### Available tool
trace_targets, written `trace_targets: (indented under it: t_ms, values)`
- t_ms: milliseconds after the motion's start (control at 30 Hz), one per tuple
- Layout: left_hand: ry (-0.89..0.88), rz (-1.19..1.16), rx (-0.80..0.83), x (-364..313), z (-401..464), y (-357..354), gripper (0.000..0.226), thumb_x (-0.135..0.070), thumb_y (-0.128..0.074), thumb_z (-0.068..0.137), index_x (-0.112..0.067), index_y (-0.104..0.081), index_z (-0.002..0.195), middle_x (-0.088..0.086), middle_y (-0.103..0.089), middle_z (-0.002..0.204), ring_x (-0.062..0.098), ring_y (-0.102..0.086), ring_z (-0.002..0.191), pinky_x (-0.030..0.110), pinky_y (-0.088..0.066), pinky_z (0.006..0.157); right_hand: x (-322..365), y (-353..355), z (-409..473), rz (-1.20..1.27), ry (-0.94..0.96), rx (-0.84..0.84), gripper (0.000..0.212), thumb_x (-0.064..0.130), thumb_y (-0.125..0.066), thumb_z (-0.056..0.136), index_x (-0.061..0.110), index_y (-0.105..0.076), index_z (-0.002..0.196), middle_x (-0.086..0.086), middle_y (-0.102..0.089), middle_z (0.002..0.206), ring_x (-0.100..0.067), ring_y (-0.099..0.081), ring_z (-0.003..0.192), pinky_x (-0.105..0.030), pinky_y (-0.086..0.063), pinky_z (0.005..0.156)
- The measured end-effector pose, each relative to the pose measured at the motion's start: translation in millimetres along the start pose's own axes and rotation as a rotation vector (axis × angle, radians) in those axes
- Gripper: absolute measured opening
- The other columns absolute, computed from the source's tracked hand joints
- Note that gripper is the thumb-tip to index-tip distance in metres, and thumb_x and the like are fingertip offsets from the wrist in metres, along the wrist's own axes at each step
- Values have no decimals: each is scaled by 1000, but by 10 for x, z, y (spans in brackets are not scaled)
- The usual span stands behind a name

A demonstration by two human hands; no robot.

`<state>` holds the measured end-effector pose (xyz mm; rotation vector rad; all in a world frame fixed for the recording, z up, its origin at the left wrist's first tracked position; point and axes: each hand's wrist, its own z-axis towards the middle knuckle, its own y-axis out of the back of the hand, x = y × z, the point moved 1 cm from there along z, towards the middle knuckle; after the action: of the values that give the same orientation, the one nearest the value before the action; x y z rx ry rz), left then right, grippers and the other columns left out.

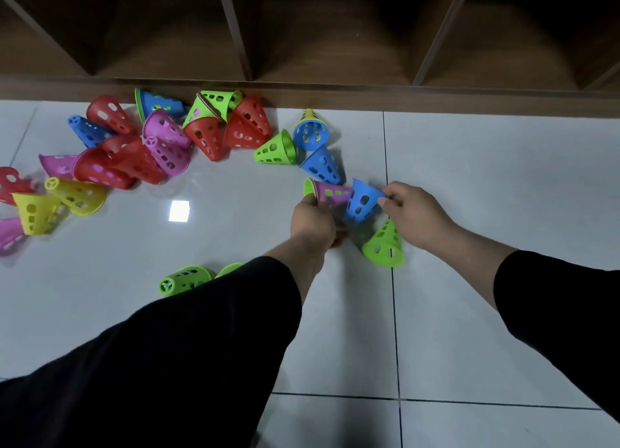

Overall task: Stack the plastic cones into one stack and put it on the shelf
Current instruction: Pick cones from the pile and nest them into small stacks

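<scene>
My left hand grips a short stack, a purple cone nested in a green one, lying sideways just above the floor. My right hand pinches the narrow tip of a blue cone, whose wide mouth faces the purple cone's tip. A loose green cone lies under my right hand. Several more perforated cones, red, purple, blue, green and yellow, lie scattered on the white floor to the left. The wooden shelf with dark open compartments stands along the top.
A green cone lies beside my left sleeve. A blue cone, a green cone and a blue-yellow nested pair lie just beyond my hands. Bare tiles stretch to the right.
</scene>
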<state>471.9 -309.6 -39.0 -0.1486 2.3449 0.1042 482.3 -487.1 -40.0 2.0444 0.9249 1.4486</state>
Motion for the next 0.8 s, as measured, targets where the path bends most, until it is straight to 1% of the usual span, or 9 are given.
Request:
trace_targets:
  t_ms: [133, 233, 300, 400, 467, 567, 633, 700, 800]
  values:
    - [-198, 41, -21, -126, -190, 340, 23, -31, -39, 106, -19, -52, 91, 8, -66, 98, 28, -66, 78, 39, -53, 70, 264, 115, -97, 132, 51, -7, 21, 38, -50, 98, 19, -53, 90, -8, -60, 73, -27, -54, 66, -39, -47, 65]
    - [-348, -36, -57, -316, -474, 662, 24, -36, -49, 103, -16, -53, 89, 1, -68, 89, 22, -69, 83, 41, -57, 78, 629, 150, -269, 481, 19, 45, 32, 36, -59, 96, 6, -51, 91, -25, -60, 89, -31, -62, 82, -51, -58, 80]
    - [-438, -84, -94, -434, -706, 949, 27, -35, -57, 99, -9, -55, 94, 3, -64, 84, 17, -66, 78, 40, -60, 79, 896, 118, -399, 652, 38, 87, 33, 29, -66, 93, 2, -47, 85, -20, -51, 85, -25, -57, 84, -55, -58, 82]
    - [-530, -113, -175, -525, -1010, 1485, 25, -30, -70, 89, -11, -56, 93, 4, -60, 79, 14, -59, 69, 44, -59, 77, 1264, 29, -610, 729, 89, 181, 26, 21, -72, 88, 16, -50, 76, -9, -54, 79, -23, -60, 82, -58, -55, 83]
    - [-575, -46, -262, -520, -1188, 1852, 20, -30, -71, 83, -19, -56, 92, 1, -63, 80, 13, -59, 71, 43, -57, 72, 1459, -69, -730, 599, 175, 187, 25, 28, -77, 84, 25, -53, 78, -6, -59, 81, -21, -61, 82, -49, -57, 78]
    - [-579, 201, -297, -409, -1416, 2333, 27, -26, -72, 87, -21, -52, 105, 0, -63, 84, 8, -59, 66, 30, -53, 60, 1688, -279, -907, 209, 302, 211, 37, 39, -77, 82, 26, -52, 107, -2, -60, 96, -13, -56, 78, -33, -51, 67]
    - [-521, 464, -285, -283, -1511, 2578, 42, -32, -74, 86, -25, -47, 117, 2, -65, 88, 15, -62, 67, 32, -54, 61, 1811, -411, -1028, 16, 366, 268, 55, 43, -75, 82, 29, -46, 127, 0, -59, 111, -15, -60, 93, -34, -54, 79]
    - [-487, 725, -280, -149, -1549, 2755, 56, -35, -76, 83, -29, -42, 127, 4, -65, 95, 24, -65, 78, 34, -53, 70, 1893, -547, -1136, -257, 451, 330, 71, 47, -72, 83, 31, -36, 142, -4, -57, 130, -23, -57, 113, -35, -47, 92]
    - [-464, 991, -199, -23, -1519, 2833, 62, -33, -77, 82, -25, -41, 132, 3, -63, 100, 26, -61, 85, 32, -46, 72, 1956, -731, -1232, -510, 533, 366, 79, 47, -69, 86, 26, -28, 150, -8, -55, 136, -30, -55, 118, -34, -42, 89]
